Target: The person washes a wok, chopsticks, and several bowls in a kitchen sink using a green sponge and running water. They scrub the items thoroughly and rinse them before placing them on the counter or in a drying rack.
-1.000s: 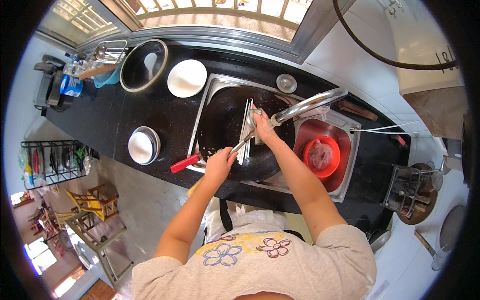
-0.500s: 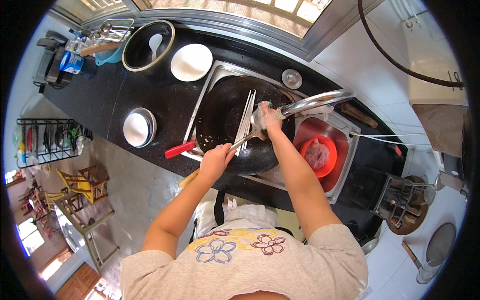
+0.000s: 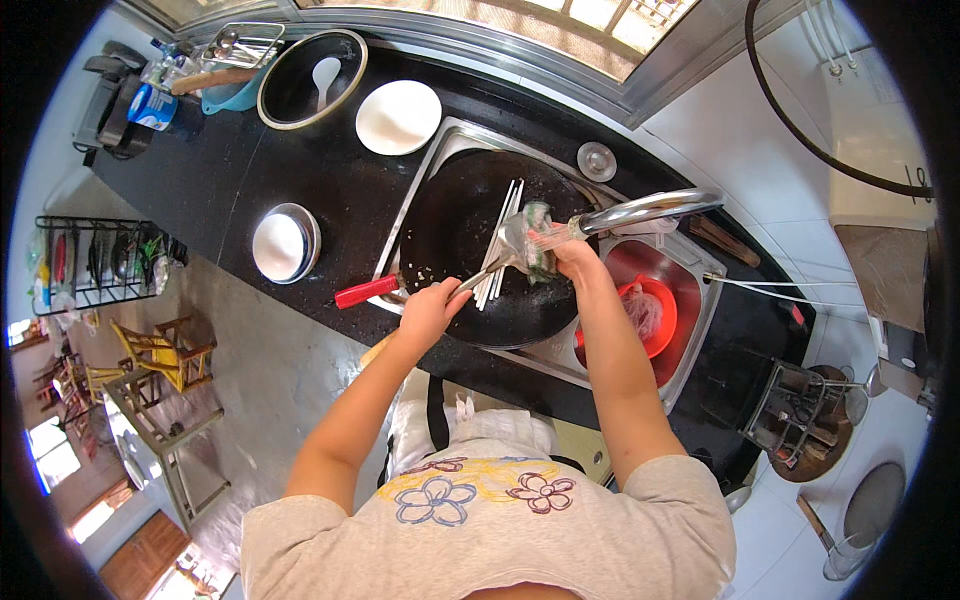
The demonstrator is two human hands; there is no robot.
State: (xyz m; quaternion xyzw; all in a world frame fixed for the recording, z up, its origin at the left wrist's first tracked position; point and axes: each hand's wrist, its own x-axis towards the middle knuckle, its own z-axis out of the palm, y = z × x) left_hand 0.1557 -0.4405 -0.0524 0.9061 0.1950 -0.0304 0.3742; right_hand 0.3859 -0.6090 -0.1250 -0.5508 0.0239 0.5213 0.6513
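Note:
My left hand is closed round the handle of a metal wok spatula, whose wooden grip end sticks out behind my wrist. My right hand grips a wet green-and-white scrubbing cloth beside the spatula's blade, its fingers partly hidden by running water. Water falls over them from the chrome faucet. Beneath both hands a big dark wok rests over the sink basin, its red handle pointing left. Several white chopsticks lie in it, with food bits near its left side.
A red plastic basin stands in the right sink bowl. On the black counter are a white bowl, stacked bowls and a dark round pan holding a white rice paddle. A rack stands at right.
My right hand has moved slightly right and turned, so more of the cloth shows beside the spatula blade. The left hand keeps its hold on the spatula. The whole view has shifted slightly.

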